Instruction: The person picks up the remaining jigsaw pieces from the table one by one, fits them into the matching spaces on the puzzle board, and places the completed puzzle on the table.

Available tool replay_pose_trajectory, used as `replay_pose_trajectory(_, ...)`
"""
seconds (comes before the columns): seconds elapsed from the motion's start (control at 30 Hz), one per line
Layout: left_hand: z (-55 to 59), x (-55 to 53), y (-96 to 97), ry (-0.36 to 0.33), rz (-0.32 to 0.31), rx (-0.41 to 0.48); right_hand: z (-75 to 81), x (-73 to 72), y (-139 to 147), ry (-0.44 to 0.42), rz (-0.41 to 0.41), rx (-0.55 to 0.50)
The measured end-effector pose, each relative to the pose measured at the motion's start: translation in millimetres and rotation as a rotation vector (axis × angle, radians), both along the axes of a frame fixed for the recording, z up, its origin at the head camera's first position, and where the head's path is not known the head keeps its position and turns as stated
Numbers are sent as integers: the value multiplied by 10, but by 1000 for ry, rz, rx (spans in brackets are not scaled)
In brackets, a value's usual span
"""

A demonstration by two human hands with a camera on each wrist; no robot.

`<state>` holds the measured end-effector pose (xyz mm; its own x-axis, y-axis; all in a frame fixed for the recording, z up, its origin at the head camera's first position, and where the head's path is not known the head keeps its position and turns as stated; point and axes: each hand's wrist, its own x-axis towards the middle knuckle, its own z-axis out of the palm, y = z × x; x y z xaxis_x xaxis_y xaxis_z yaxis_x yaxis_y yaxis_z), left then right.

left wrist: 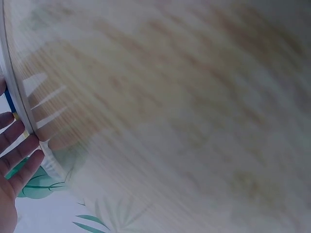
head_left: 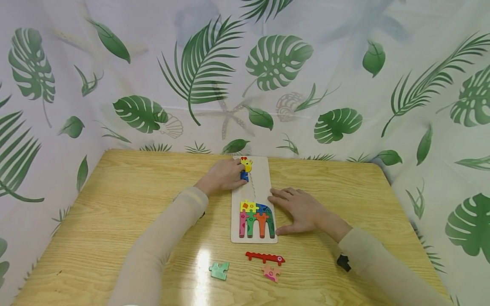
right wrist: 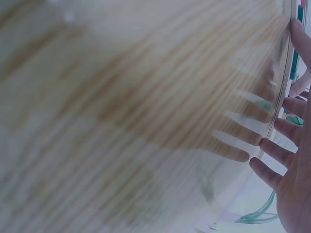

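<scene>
A pale wooden puzzle board (head_left: pixel 262 178) lies lengthwise on the table. Its near half holds joined giraffe body and leg pieces (head_left: pixel 250 207) in yellow, blue, pink, green and orange. At the far end sit a yellow giraffe head piece (head_left: pixel 248 165) and a blue puzzle piece (head_left: pixel 244 175) below it. My left hand (head_left: pixel 226 174) reaches over the board's left edge and pinches the blue piece between thumb and index finger; the fingers partly cover both pieces. Spread along the board's right edge, my right hand (head_left: pixel 302 211) rests with relaxed fingers, holding nothing.
Nearer me lie a red caterpillar-shaped piece (head_left: pixel 265 257), a light green puzzle piece (head_left: pixel 219 270) and a pink-orange puzzle piece (head_left: pixel 271 273). Behind the wooden table (head_left: pixel 153 178) hangs a leaf-patterned cloth (head_left: pixel 229 76). The wrist views mostly show glossy tabletop.
</scene>
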<state>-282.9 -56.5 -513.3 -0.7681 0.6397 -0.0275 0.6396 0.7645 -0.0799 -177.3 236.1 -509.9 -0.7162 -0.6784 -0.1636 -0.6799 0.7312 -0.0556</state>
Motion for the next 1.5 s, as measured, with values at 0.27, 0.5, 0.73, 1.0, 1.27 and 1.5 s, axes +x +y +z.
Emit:
replay_pose_trajectory(0.27, 4, -1, -12, -11, -9, 13, 5, 2, -11, 13, 3, -9)
replay_pose_trajectory(0.5, 6, -7, -11, -20, -10, 18, -6, 6, -4, 40, 27, -38)
replay_pose_trajectory(0.73, -2, -9, -19, -7, -18, 10, -27, 2, -6, 25, 11, -32)
replay_pose_trajectory(1.0, -18, -14, -20, -1, -14, 6, -15, 0, -9, 14, 2, -22)
replay_pose_trajectory(1.27, -27, 6, -26, -2, -14, 11, -20, -1, -11, 13, -2, -25)
replay_pose_trajectory(1.5, -1, 74, -27, -7, -19, 46, -11, 8, -7, 24, 0, -20)
